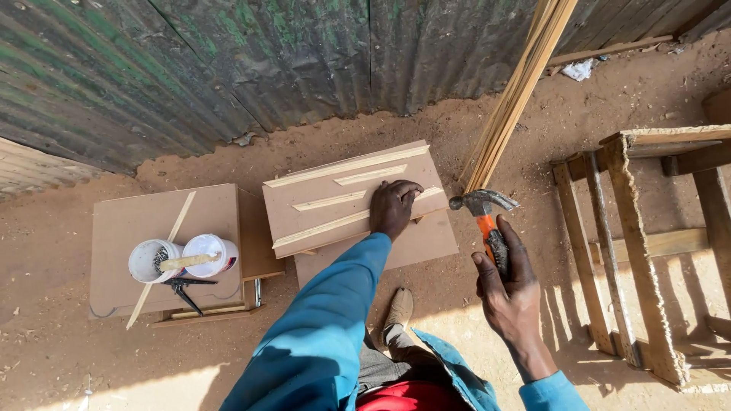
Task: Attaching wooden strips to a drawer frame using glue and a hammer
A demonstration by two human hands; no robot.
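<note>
The right hand (509, 285) is closed around the orange-and-black handle of a claw hammer (483, 209), its steel head raised just right of the panel. The left hand (394, 207) presses palm-down, fingers spread, on a brown board panel (335, 183) bearing 4 pale wood strips (346, 166); whether it pinches a nail is unclear. A bundle of long slats (518, 91) leans behind. Left, 2 white tubs (183, 257) sit on another board (145, 228).
</note>
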